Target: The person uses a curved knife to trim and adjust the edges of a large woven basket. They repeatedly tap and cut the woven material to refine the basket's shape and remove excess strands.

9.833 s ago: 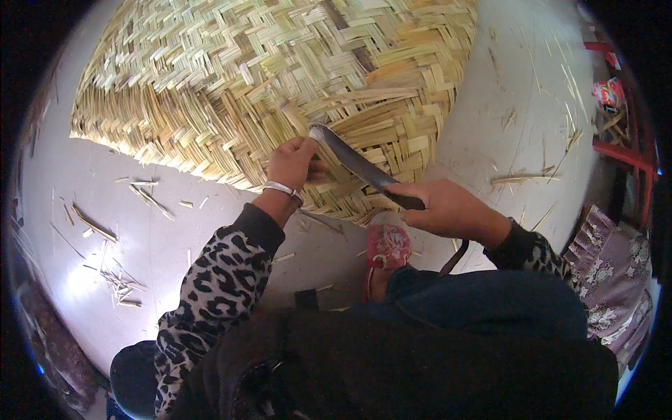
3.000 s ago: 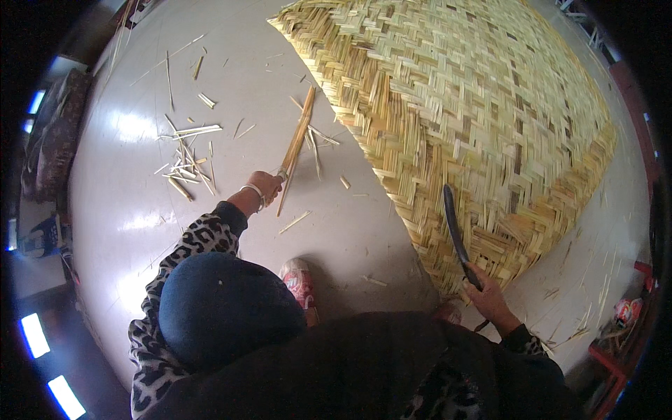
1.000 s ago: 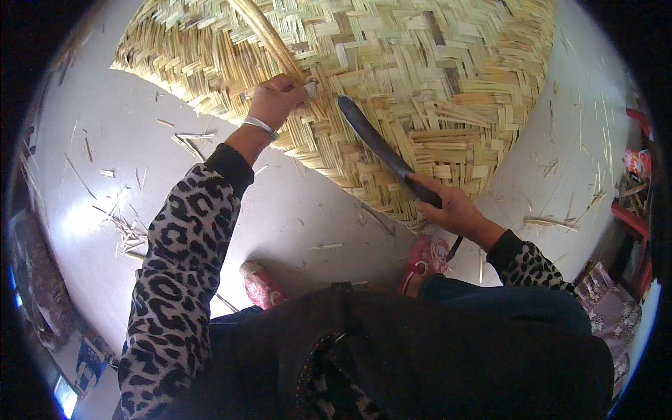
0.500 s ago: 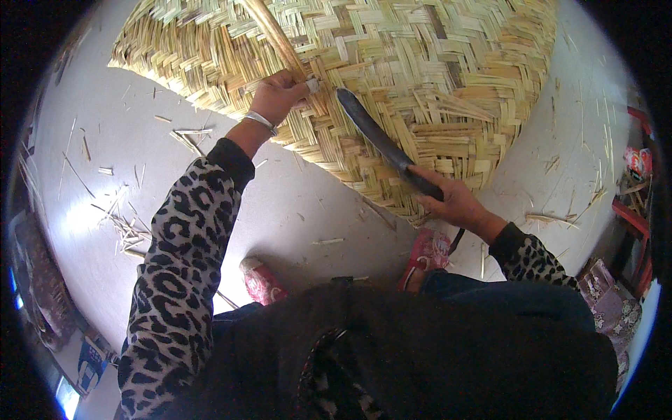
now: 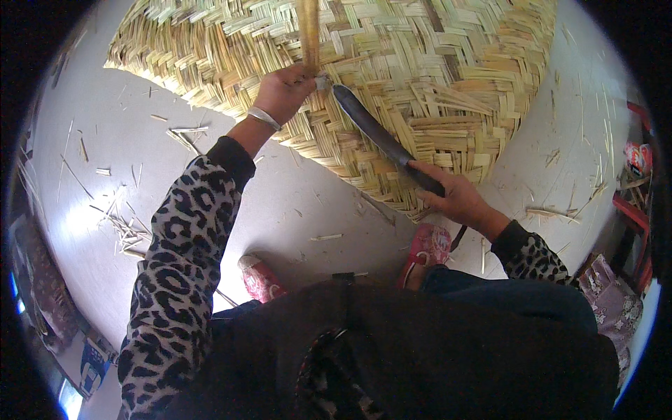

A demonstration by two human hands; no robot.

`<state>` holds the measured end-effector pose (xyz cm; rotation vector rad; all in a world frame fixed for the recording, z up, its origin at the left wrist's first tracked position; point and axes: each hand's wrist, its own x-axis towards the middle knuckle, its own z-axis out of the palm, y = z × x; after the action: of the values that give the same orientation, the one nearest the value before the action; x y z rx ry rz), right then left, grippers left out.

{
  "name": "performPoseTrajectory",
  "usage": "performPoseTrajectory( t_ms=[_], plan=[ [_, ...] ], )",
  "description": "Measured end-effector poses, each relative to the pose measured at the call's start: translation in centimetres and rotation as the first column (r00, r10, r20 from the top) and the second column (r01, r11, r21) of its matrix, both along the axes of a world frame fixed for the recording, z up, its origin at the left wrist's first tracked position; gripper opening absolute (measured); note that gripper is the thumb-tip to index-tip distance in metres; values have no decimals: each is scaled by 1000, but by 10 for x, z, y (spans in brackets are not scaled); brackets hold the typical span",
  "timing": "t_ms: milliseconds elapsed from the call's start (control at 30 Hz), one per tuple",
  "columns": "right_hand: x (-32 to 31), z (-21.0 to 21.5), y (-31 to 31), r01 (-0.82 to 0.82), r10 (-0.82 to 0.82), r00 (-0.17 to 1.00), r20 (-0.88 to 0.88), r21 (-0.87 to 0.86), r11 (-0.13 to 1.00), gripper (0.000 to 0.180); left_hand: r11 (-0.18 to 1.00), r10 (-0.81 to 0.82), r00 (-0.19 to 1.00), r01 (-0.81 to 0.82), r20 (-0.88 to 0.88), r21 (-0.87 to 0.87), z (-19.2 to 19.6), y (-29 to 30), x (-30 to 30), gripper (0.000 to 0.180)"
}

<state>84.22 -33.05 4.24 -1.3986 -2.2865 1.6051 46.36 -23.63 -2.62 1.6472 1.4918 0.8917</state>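
A large woven straw mat [image 5: 462, 70] lies in front of me, its corner pointing toward my feet. My left hand [image 5: 283, 91], closed, pinches a flat yellow-brown reed strip [image 5: 309, 31] at the mat's near left part. That strip stands up from the fingers toward the top of the view. White wrapping covers a fingertip of this hand. My right hand [image 5: 455, 199] is closed round the lower end of a long, dark, curved knife [image 5: 374, 133] with a thin bright edge. Its rounded tip sits just right of my left fingertips, over the mat; whether it touches the weave I cannot tell.
Loose straw bits [image 5: 129, 234] litter the grey floor [image 5: 308, 203], mostly on the left. My red patterned shoes [image 5: 428, 245] are close to the mat's near corner. At the right edge are a red frame [image 5: 633, 217] and a flowered cloth [image 5: 612, 294].
The reed strip has swung from a leftward slant to nearly upright. My left hand has shifted slightly right, closer to the knife's tip. My right hand has hardly moved.
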Motion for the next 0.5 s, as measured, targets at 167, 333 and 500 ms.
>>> performPoseTrajectory(
  t_ms=[167,333,500],
  plan=[
    [0,6,2,-30,32,996,83,-23,999,60,987,95,995,-90,32,-132,-5,1,-4,24],
    [-4,11,4,-26,26,999,42,9,1000,57,912,190,964,-104,185,-397,3,1,0,26],
    [-15,33,7,-97,101,986,132,-34,995,56,904,226,923,-80,311,-419,13,-4,3,24]
  ],
)
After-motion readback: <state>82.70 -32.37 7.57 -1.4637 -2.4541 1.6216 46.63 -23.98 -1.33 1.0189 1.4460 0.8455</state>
